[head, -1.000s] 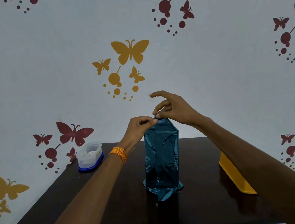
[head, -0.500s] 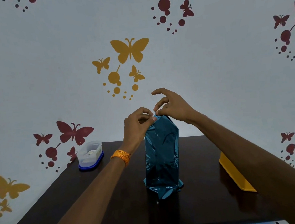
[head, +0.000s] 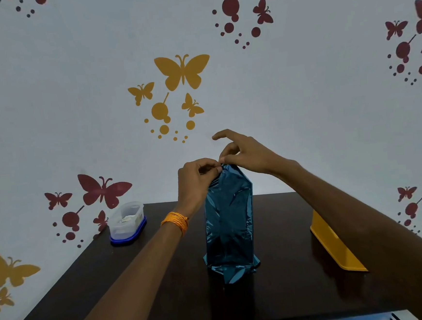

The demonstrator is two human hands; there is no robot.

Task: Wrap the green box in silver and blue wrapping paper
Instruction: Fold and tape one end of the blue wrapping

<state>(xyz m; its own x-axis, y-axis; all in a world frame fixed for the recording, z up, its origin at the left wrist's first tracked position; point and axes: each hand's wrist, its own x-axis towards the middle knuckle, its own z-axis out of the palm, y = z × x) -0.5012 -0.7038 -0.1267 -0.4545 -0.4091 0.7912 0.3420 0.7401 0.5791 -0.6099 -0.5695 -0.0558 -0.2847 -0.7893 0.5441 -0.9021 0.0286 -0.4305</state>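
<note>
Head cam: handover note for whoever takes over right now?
Left hand: pinches the blue paper at the top end.
Right hand: pinches the same top edge, forefinger raised.
Box: upright mid-table, fully covered in paper; no green shows.
Done: sides wrapped, bottom end folded, one flap poking out towards the camera.
Left: fold and close the top end.
Also: clear tub at left, yellow tray at right.

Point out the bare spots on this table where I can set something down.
Bare table lies between the wrapped box and the yellow tray, and at the near left corner, in front of the clear container. It is crowded at the box's top, which the left hand and right hand pinch.
</note>
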